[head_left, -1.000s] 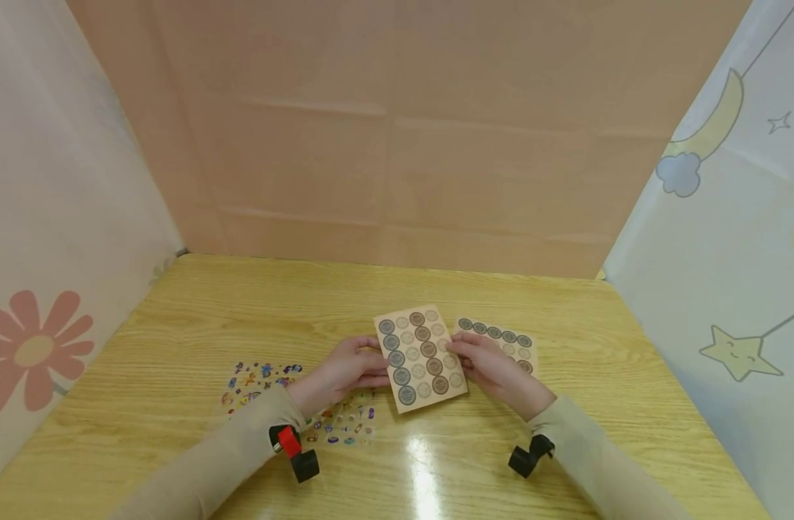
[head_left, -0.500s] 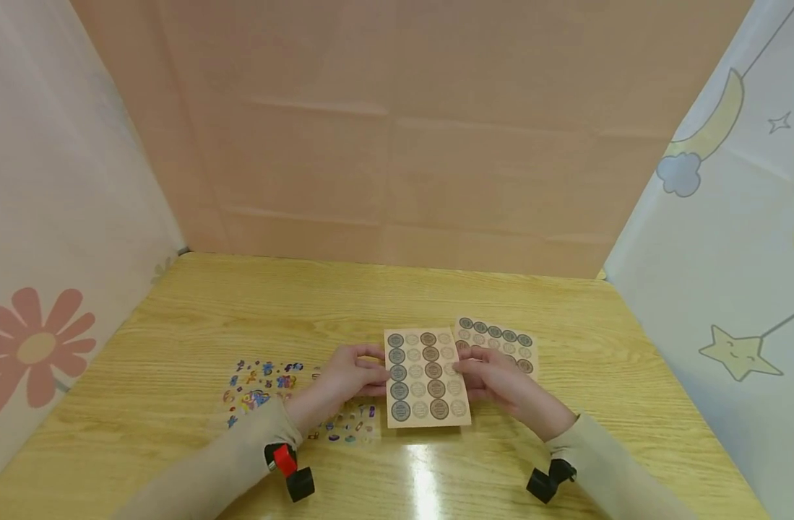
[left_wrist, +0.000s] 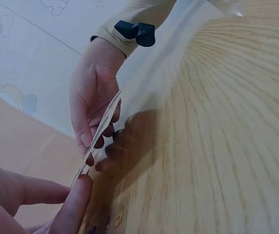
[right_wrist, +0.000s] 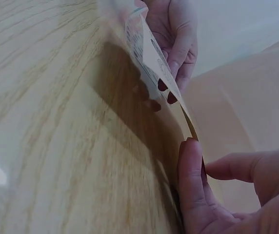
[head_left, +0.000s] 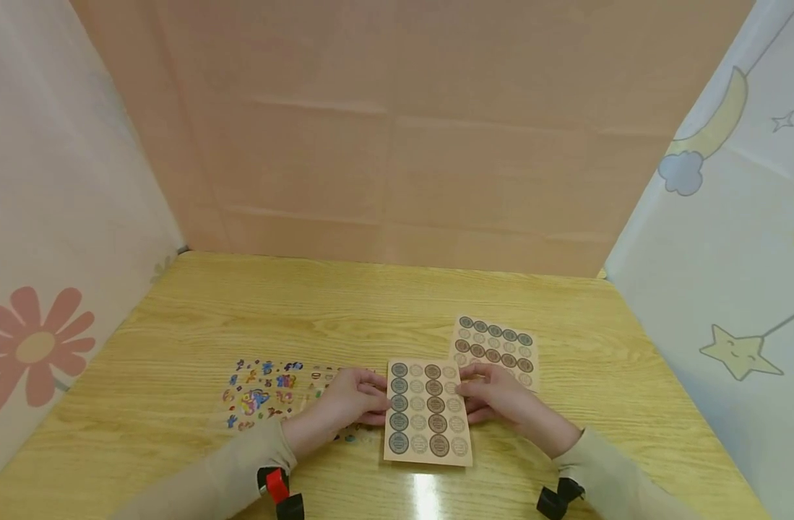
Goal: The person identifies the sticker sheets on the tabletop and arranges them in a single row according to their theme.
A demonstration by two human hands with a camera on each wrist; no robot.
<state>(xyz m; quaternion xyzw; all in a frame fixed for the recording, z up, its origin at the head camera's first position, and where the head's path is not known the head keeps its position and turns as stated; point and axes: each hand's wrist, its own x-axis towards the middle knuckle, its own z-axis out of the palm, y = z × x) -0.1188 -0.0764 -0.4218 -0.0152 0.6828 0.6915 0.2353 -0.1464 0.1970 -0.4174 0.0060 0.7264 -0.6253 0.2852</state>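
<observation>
A tan sticker sheet (head_left: 428,415) with columns of round grey, brown and pale stickers is held between both hands above the tabletop. My left hand (head_left: 337,406) pinches its left edge between thumb and fingers. At the opposite edge, my right hand (head_left: 508,401) grips with the thumb on the face and fingers behind. Both wrist views show the sheet (left_wrist: 98,129) nearly edge-on, tilted, its shadow falling on the wood. A second tan sticker sheet (head_left: 494,345) lies behind the right hand, partly covered. Colourful small stickers on a clear sheet (head_left: 256,396) lie left of the left hand.
Another clear sticker sheet (head_left: 315,386) lies partly under the left hand and forearm. The wooden table (head_left: 292,303) ends at a peach backdrop (head_left: 397,180). Patterned curtains stand on both sides, the right one (head_left: 728,253) bearing a moon and a star.
Both hands have brought the held sticker sheet down toward the table's front edge. It has turned from slanted to nearly straight, uncovering more of the second tan sheet.
</observation>
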